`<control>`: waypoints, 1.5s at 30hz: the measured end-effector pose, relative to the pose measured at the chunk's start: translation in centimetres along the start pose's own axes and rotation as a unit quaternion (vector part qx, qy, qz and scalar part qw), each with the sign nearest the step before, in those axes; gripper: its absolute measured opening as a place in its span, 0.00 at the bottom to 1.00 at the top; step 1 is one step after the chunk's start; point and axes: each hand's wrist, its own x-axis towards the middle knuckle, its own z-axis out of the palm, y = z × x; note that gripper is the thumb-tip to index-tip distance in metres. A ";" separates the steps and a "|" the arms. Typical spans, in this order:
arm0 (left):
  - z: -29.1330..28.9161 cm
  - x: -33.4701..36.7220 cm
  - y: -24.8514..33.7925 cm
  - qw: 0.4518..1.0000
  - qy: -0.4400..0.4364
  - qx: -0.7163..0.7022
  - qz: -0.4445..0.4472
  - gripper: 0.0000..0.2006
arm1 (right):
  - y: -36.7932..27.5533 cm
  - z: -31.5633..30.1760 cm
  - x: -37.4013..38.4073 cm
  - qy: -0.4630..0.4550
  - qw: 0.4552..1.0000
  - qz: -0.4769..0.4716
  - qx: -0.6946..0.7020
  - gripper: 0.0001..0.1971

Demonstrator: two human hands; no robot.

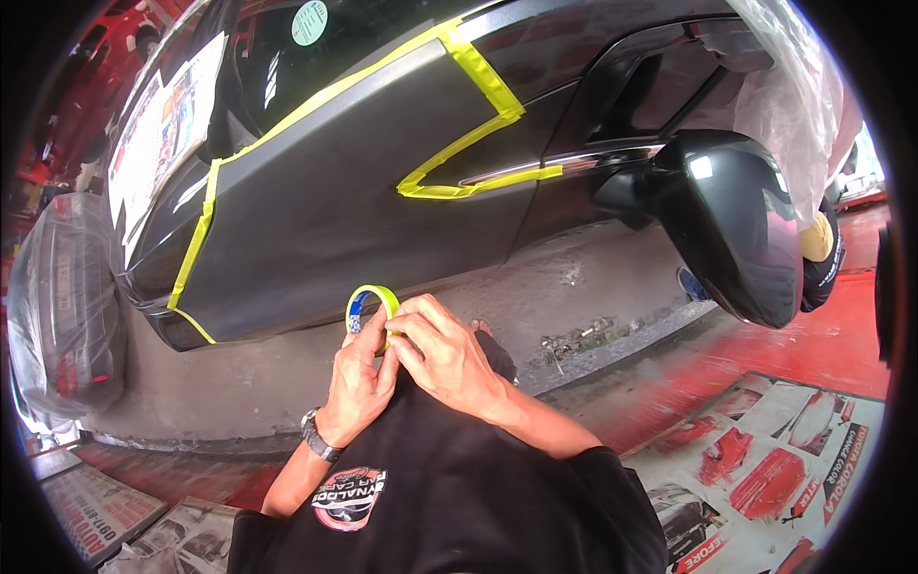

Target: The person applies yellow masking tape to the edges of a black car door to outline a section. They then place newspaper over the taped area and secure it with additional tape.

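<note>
Your left hand (359,371) pinches the yellow tape roll (356,312), which pokes up between your 2 hands, and your right hand (447,356), nearly closed, seems to be picking at the tape's end, maybe not caught, I can't tell, so feel gently.

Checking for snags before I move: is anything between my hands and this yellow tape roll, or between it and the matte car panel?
Nothing visible does. Your left hand and right hand are on the yellow masking tape roll, and no object shows between it and the matte car panel.
</note>
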 end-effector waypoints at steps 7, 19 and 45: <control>0.2 0.8 1.5 0.997 0.001 0.074 0.021 0.32 | 0.0 1.2 -1.0 0.063 0.998 -0.003 0.004 0.11; 0.3 1.0 2.2 0.995 0.007 0.087 0.055 0.32 | -0.8 1.0 -1.2 0.098 0.995 -0.025 0.003 0.17; -3.4 1.2 0.9 0.996 -0.066 0.002 0.063 0.25 | -0.9 0.0 0.7 -0.027 0.986 -0.018 -0.165 0.09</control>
